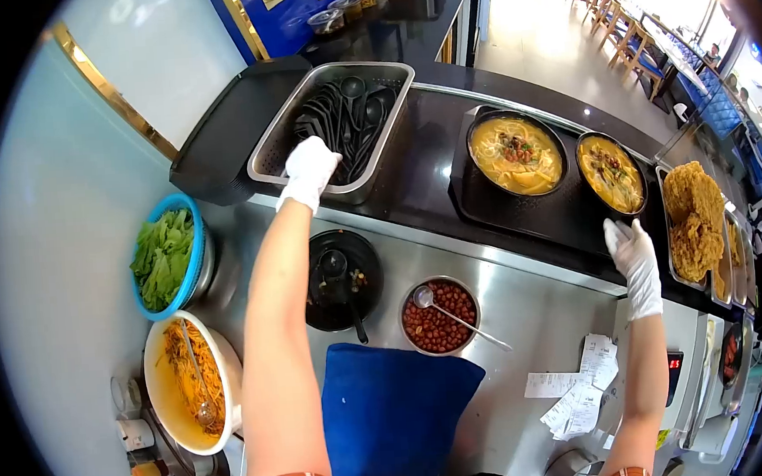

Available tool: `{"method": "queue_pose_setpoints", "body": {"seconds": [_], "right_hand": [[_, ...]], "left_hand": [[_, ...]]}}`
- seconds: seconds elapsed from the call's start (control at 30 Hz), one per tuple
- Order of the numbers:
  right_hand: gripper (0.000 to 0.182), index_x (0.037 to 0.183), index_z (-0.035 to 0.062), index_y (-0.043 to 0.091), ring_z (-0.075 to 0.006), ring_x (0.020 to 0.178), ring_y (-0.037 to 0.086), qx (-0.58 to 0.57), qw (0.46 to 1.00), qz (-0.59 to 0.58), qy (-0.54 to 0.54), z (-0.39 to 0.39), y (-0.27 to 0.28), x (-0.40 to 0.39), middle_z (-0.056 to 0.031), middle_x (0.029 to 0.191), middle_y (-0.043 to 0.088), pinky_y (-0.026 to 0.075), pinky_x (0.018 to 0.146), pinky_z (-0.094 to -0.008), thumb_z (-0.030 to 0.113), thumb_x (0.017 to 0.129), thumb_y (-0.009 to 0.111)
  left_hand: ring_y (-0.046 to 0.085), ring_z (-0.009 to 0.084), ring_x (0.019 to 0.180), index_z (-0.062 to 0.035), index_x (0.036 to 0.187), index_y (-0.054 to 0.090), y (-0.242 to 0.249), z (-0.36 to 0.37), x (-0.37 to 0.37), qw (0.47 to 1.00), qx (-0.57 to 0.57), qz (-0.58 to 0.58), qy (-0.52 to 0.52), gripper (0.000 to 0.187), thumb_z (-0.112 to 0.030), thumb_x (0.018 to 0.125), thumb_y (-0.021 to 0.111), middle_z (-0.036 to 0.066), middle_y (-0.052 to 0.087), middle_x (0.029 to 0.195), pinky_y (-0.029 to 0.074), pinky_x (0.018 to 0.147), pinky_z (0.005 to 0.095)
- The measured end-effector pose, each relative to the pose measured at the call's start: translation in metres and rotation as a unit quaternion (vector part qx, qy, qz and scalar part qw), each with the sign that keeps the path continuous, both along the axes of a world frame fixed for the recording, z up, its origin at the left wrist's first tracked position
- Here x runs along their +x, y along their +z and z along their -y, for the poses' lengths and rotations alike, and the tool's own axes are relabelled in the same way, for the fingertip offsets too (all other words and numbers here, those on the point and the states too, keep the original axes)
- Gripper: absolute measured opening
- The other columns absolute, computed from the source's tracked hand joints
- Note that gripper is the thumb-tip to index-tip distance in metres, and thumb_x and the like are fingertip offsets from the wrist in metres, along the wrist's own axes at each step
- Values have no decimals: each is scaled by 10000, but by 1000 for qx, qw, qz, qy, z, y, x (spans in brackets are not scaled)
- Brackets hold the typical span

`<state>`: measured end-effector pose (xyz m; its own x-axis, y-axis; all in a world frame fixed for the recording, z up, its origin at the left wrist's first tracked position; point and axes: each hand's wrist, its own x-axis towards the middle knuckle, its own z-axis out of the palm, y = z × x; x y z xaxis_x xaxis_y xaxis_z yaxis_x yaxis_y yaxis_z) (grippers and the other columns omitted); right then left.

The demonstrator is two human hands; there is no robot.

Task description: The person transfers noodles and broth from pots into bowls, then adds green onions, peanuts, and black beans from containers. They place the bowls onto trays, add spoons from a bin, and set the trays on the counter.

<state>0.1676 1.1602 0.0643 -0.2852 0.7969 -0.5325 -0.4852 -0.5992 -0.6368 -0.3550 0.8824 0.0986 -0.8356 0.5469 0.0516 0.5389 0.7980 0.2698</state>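
My left hand [310, 165], in a white glove, is closed over the near side of a perforated metal bin [403, 78]. Black spoons [351, 109] lie heaped in that bin; I cannot tell what the fingers hold. My gloved right hand [630, 249] is open, fingertips right at the near rim of a smaller black bowl of noodle soup [611, 174]. A larger black bowl of noodle soup [517, 155] stands to its left on a black tray [519, 216]. Both bowls carry chopped toppings.
On the lower counter are a bowl of peanuts [443, 317], a black bowl with a ladle [335, 276], a blue cloth [392, 412] and receipts [578, 387]. Greens [164, 258] and a yellow tub [229, 378] stand left. Fried cutlets [694, 219] are at right.
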Motion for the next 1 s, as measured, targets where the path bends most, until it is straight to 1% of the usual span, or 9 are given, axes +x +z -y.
{"method": "queue_pose_setpoints", "body": {"seconds": [0.1, 0.17, 0.23, 0.33, 0.5, 0.63, 0.8, 0.97, 1.0], "right_hand": [[427, 1216, -48, 482, -295, 944, 632, -12, 991, 8, 131, 40, 4, 1, -212, 1131, 606, 548, 806, -382, 308, 981, 469], [394, 1169, -33, 529, -251, 813, 655, 6, 979, 28, 204, 84, 29, -16, -162, 1009, 654, 560, 741, -351, 307, 985, 456], [388, 1152, -24, 544, -234, 794, 658, 1, 959, -4, 284, 102, 30, -24, -139, 963, 663, 563, 724, -348, 313, 993, 435], [372, 1104, -27, 568, -211, 771, 656, 16, 947, 17, 319, 132, 43, -51, -116, 908, 668, 557, 707, -322, 303, 991, 438], [326, 1053, -22, 597, -185, 775, 655, 20, 935, 20, 354, 165, 49, -91, -103, 900, 674, 542, 728, -308, 266, 980, 465], [348, 1056, -28, 598, -180, 808, 654, 76, 921, 36, 381, 185, 60, -116, -105, 931, 673, 536, 752, -319, 288, 973, 477], [372, 1215, 6, 556, -219, 854, 650, 196, 876, 145, 417, 211, 82, -138, -142, 1010, 649, 532, 783, -329, 285, 980, 483], [347, 1234, 12, 501, -173, 807, 643, 233, 902, 78, 356, 223, 86, -136, -113, 989, 649, 526, 711, -281, 259, 992, 466], [331, 1202, 15, 515, -164, 773, 642, 236, 908, 74, 337, 221, 85, -132, -98, 965, 654, 524, 679, -270, 266, 990, 473]], "left_hand": [[666, 340, 898, -18, 868, 711, -8, -19, -7, 999, -16, 25, 27, 251, -217, 720, 748, 177, 694, 909, 518, 795, 382], [676, 307, 904, -12, 871, 712, -11, -20, -21, 978, -8, 207, 19, 245, -206, 726, 744, 166, 702, 855, 508, 822, 365], [677, 228, 701, -5, 805, 707, -5, -15, -20, 973, 33, 223, 56, 164, -152, 735, 731, 117, 691, 722, 522, 644, 335], [456, 87, 409, -12, 677, 651, -1, -5, -33, 891, 201, 392, 114, 109, -87, 740, 698, 55, 574, 566, 315, 355, 240], [447, 70, 429, 4, 727, 626, 8, 8, -32, 813, 332, 475, 63, 72, -40, 783, 626, 18, 547, 581, 332, 375, 199], [360, 43, 479, -10, 945, 603, 14, 23, -41, 664, 406, 626, -39, 124, -71, 846, 558, -57, 438, 616, 278, 420, 172], [299, 52, 396, -63, 768, 638, 61, 21, 46, 816, 370, 444, -29, 106, -131, 843, 605, -61, 385, 513, 227, 386, 233], [371, 26, 491, -6, 925, 700, 80, 15, 194, 787, 340, 485, -174, 162, -111, 828, 623, -57, 459, 588, 248, 442, 197], [463, 31, 562, 6, 943, 705, 79, 8, 217, 793, 317, 479, -206, 172, -93, 826, 626, -31, 554, 646, 342, 497, 185]]}}
